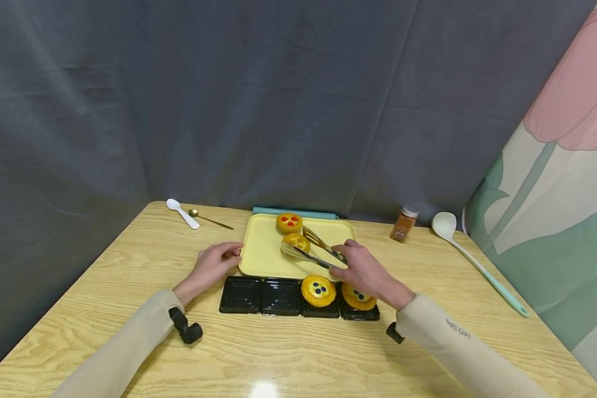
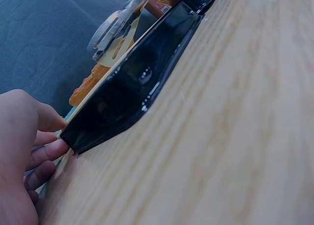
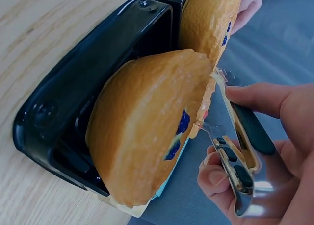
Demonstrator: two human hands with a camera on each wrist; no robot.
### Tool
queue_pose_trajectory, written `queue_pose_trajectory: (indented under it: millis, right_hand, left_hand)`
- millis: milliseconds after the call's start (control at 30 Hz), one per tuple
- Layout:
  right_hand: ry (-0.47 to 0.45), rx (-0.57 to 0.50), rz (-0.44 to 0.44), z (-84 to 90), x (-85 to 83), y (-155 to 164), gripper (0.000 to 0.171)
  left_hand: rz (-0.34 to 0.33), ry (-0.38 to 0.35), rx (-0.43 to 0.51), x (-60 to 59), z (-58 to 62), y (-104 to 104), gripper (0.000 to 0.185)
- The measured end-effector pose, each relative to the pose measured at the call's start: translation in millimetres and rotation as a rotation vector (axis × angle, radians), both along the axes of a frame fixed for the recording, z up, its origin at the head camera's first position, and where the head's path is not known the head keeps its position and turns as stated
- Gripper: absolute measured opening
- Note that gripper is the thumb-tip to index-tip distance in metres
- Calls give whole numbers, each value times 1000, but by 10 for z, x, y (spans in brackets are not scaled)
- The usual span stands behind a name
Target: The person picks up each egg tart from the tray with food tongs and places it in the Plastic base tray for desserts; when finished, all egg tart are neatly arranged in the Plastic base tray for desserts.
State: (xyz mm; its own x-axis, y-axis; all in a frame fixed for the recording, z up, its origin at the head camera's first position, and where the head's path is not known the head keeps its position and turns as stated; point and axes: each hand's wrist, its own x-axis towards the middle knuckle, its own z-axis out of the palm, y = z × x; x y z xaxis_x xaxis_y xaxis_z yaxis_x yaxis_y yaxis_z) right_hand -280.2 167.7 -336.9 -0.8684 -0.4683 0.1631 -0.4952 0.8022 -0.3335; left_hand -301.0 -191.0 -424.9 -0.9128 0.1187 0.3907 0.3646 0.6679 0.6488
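Observation:
My right hand (image 1: 360, 268) grips metal tongs (image 3: 245, 161) with dark grip pads by the handle. Their two arms are spread, with the slotted tips at either side of a golden tart (image 1: 296, 241) on the yellow tray (image 1: 263, 260). Behind it on the tray sits a tart with red dots (image 1: 289, 223). At the tray's left edge, my left hand (image 1: 216, 261) pinches the rim between thumb and fingers. In front of the tray lies a black four-part container (image 1: 240, 294). Its two right compartments hold blueberry-topped tarts (image 1: 318, 291); the two left ones hold nothing.
At the back left lie a white spoon (image 1: 183, 214) and a thin gold spoon (image 1: 213, 222). A teal bar (image 1: 296, 213) lies behind the tray. To the right stand a spice jar (image 1: 404, 224) and a long ladle (image 1: 477, 262) with a mint handle. A dark curtain (image 1: 258, 110) hangs behind the table.

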Motion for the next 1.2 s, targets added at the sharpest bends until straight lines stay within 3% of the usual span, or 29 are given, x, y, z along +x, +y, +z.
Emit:
queue_pose_trajectory:
  millis: [867, 1200]
  right_hand:
    - [63, -28, 33, 13, 134, 42, 46]
    - [72, -78, 55, 27, 348, 92, 49]
  left_hand:
    - [3, 2, -5, -8, 2, -3, 38]
    - [-3, -3, -3, 1, 8, -7, 37]
